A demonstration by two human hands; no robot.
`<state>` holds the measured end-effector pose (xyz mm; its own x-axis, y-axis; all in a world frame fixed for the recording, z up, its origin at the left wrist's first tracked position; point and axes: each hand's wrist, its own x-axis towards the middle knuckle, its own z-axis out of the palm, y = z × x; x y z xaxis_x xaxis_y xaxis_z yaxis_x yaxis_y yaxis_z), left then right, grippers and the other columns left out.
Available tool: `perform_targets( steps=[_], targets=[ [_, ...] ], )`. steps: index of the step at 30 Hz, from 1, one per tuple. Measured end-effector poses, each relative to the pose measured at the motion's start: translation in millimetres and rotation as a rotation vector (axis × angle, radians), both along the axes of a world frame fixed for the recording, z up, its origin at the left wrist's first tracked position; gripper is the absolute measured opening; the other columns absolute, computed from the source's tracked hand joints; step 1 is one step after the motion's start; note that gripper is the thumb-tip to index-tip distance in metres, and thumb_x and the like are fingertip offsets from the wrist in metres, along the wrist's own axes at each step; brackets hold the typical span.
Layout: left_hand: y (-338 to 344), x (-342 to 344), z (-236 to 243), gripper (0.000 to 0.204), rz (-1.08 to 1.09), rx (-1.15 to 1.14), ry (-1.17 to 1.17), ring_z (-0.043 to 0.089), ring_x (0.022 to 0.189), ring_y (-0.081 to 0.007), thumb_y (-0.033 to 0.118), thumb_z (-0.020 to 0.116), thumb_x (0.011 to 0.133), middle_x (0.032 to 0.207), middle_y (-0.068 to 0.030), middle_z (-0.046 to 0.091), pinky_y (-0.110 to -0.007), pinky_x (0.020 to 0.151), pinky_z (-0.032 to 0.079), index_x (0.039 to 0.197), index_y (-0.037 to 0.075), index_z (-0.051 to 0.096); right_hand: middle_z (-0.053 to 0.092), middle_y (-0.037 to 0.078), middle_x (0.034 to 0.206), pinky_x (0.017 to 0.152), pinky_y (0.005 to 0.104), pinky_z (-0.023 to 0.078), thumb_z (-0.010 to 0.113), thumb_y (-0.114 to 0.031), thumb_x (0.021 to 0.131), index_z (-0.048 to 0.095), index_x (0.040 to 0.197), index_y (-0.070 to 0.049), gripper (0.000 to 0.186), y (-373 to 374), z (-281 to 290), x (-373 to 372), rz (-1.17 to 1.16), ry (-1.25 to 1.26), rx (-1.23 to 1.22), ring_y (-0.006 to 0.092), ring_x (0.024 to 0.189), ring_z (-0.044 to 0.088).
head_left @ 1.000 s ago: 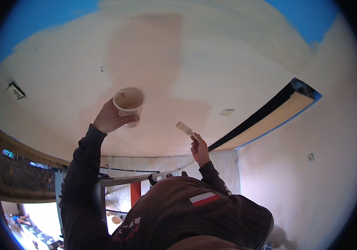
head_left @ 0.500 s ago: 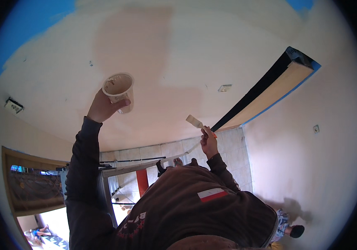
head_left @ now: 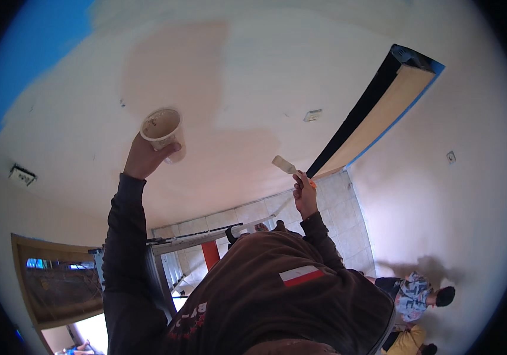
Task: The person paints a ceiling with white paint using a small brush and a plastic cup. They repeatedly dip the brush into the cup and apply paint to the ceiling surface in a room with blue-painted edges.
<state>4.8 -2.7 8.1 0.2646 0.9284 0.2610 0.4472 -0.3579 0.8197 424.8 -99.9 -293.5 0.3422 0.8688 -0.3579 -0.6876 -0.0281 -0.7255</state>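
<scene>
My left hand (head_left: 144, 156) is wrapped round a pale plastic cup (head_left: 174, 145), raised before the wall and tilted so its mouth shows. Dark smears mark the cup's inner side; how much is in it I cannot tell. Lower and to the right, my right hand (head_left: 305, 192) grips a paintbrush (head_left: 285, 165) by its handle, of which an orange part shows. The brush's pale bristles point up and left, apart from the wall as far as I can see. Ahead stands the wall (head_left: 259, 77), cream with a peach-toned patch (head_left: 173, 71) and blue at the upper left.
A black and tan column (head_left: 374, 112) edged in blue stands at the right. Below me are a metal ladder (head_left: 197, 241) and a tiled floor (head_left: 348, 207). Two people (head_left: 414, 296) are at the lower right. Wall sockets (head_left: 22, 174) and a wooden-framed opening (head_left: 22, 248) lie left.
The view has shifted, so the wall and column sit further left. The brush appears slightly right and higher. More of the people at the lower right shows. Both hands keep their holds.
</scene>
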Motion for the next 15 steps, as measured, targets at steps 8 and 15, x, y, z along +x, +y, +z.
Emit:
perform_targets(
  steps=[8, 15],
  targets=[
    [3.0, -1.2, -1.7, 0.062, -0.016, 0.019, 0.022, 0.065, 0.11, -0.0216, 0.023, 0.085, 0.079, 0.12, -0.012, 0.068, -0.037, 0.094, 0.053, 0.129, -0.001, 0.056, 0.07, -0.001, 0.098, 0.049, 0.0165, 0.031, 0.06, -0.026, 0.1, 0.065, 0.124, -0.009, 0.03, 5.1, 26.0, -27.4, 0.039, -0.072, 0.019, 0.0018, 0.068, 0.044],
    [4.1, -0.6, -2.6, 0.059, -0.012, 0.065, 0.057, 0.067, 0.109, -0.023, 0.024, 0.084, 0.08, 0.118, -0.0127, 0.068, -0.037, 0.093, 0.054, 0.126, -0.001, 0.058, 0.07, -0.001, 0.098, 0.049, 0.0167, 0.031, 0.062, -0.027, 0.099, 0.065, 0.122, -0.009, 0.03, 15.8, 30.0, -45.1, 0.068, -0.085, -0.014, 0.0014, 0.067, 0.044]
  ],
)
